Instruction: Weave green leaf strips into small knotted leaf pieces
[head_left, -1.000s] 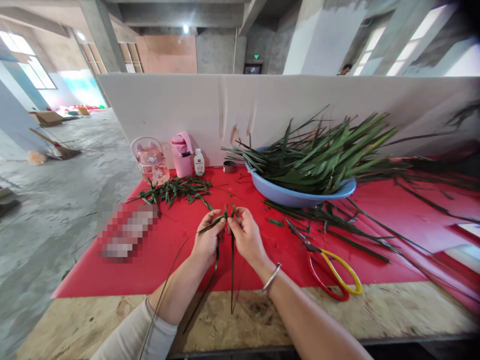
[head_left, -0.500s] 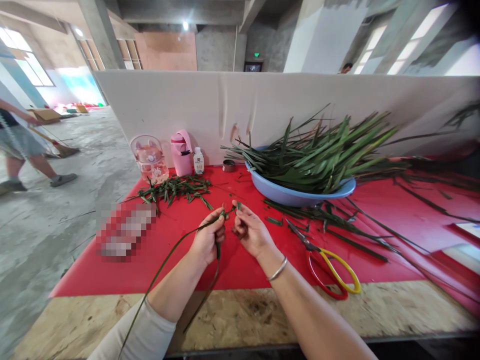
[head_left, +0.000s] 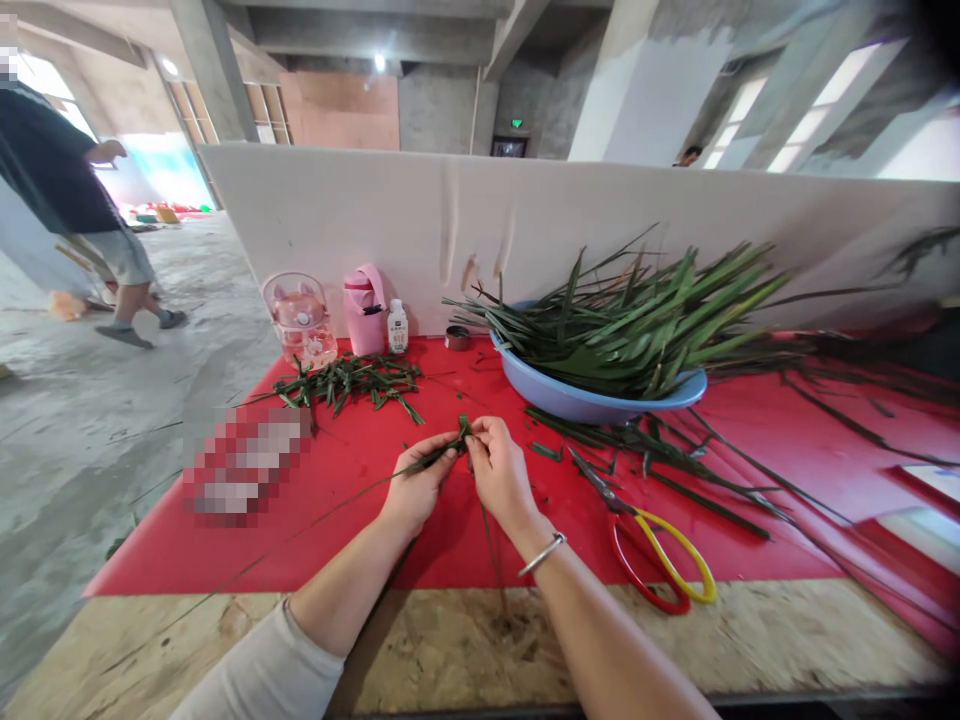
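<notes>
One leaf knot (head_left: 463, 432) is held between the left hand (head_left: 415, 490) and the right hand (head_left: 504, 480), above the red tabletop (head_left: 555, 545). Each hand is nearly closed, thumb and fingers pinching. Hands previously apart now meet. Both reach forward, angled inward. Far left, a person (head_left: 60, 170) has come into fuller view.

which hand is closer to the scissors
Right: the right hand is left of the scissors, not touching them; the left hand is farther left, beyond the right hand.
</notes>
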